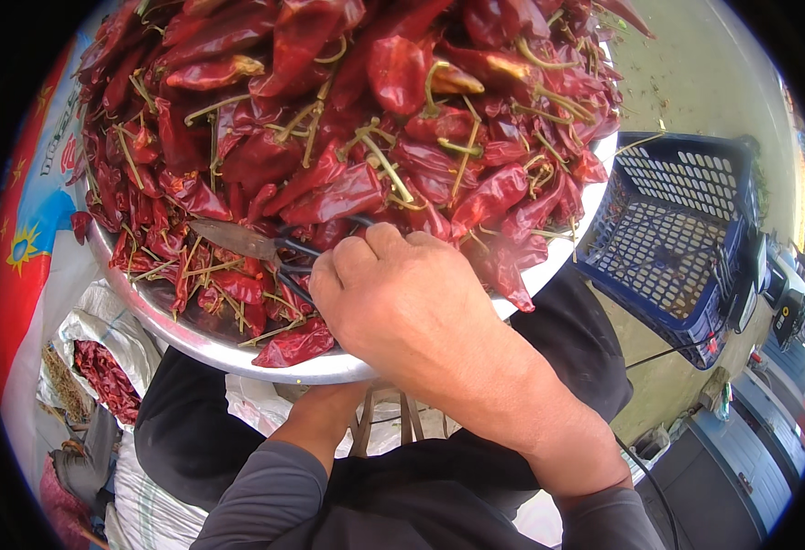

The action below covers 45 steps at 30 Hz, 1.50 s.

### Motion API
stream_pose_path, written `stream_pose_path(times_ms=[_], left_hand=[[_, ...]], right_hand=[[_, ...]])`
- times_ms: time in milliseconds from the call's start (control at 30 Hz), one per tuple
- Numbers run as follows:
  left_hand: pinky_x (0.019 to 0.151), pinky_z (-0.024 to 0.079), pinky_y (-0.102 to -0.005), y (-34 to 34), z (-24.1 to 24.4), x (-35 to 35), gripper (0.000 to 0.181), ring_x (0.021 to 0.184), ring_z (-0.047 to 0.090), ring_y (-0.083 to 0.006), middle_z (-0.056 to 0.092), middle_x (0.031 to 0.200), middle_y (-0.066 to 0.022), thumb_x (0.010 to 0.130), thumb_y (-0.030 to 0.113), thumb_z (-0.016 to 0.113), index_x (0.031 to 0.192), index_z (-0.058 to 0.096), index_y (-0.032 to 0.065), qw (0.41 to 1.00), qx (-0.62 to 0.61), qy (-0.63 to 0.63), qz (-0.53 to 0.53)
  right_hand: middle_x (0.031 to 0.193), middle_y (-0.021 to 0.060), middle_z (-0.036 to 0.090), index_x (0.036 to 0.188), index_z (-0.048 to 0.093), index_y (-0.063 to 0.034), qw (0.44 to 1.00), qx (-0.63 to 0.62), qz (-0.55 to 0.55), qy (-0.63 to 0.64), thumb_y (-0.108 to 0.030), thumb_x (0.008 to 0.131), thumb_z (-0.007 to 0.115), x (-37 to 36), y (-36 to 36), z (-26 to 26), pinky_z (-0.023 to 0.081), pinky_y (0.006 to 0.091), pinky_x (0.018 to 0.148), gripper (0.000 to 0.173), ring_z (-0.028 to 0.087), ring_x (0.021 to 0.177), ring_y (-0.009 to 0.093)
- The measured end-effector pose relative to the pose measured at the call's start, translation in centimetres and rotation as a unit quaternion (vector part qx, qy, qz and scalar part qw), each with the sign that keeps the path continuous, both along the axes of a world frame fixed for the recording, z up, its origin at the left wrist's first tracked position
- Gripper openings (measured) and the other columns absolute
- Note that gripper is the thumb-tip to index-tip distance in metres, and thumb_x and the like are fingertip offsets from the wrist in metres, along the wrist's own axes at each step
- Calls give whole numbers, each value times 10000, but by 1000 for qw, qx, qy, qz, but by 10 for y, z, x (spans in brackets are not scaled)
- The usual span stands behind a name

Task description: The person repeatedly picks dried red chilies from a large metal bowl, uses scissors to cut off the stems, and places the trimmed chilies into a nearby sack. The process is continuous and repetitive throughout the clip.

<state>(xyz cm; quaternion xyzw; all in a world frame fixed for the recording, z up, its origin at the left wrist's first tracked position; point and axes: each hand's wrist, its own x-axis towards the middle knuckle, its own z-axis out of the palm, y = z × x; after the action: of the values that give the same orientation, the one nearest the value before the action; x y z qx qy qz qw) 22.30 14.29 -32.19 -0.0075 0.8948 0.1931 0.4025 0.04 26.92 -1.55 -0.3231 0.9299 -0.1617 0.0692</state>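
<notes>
A wide metal basin (196, 347) is heaped with dried red chili peppers (334, 196), many with pale dry stems. My right hand (392, 292) lies over the near part of the heap, closed around the dark handles of a pair of scissors (237, 238). The worn blades point left across the peppers and look closed together. One loose pepper (297, 344) rests by the near rim, left of that hand. My left forearm (327, 409) runs up to the basin's near edge; the hand itself is out of view behind the rim.
At right, a blue perforated plastic crate (677, 275) stands on the floor near dark equipment with a cable. A white woven sack (110, 316) with red peppers (107, 381) sits lower left, beside a colourful printed sheet (31, 234). Grey-blue cabinets (739, 454) are lower right.
</notes>
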Motion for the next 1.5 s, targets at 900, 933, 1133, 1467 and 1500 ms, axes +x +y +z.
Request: stream_pose_path(times_ms=[900,933,1133,1467,1500], left_hand=[[841,493,-479,8,244,-99,244,992,670,-392,708,971,-210,761,75,756,978,677,-3,905,283,-259,-183],[859,489,-470,-7,265,-101,248,991,654,-369,691,987,-175,755,67,776,950,643,-8,891,339,-242,-180],[908,481,-394,-98,386,-176,266,985,640,-288,693,1068,-114,739,42,831,833,583,22,844,531,-42,-64],[1103,393,-373,-138,334,-254,189,1257,559,-212,628,1360,-136,797,70,790,861,612,66,831,448,228,238],[1127,372,-382,-137,331,-256,193,1288,548,-223,621,1382,-142,798,78,794,862,613,67,838,433,241,230]], right_hand=[[795,108,688,871,729,-49,998,-23,35,49,-105,763,693,-10,-10,-16,581,359,604,127,722,757,257],[800,114,690,874,722,-51,998,-32,39,47,-102,765,694,-13,-12,-11,586,365,604,124,726,745,261],[808,151,701,919,694,-54,998,-63,22,6,-142,855,685,-29,-17,1,589,417,620,109,733,733,312],[814,218,693,928,658,-14,964,-212,-78,-142,-271,942,688,-30,-32,18,540,536,726,259,693,800,431],[816,218,694,933,661,-12,960,-218,-86,-154,-271,942,688,-31,-31,22,539,537,732,260,692,808,435]])
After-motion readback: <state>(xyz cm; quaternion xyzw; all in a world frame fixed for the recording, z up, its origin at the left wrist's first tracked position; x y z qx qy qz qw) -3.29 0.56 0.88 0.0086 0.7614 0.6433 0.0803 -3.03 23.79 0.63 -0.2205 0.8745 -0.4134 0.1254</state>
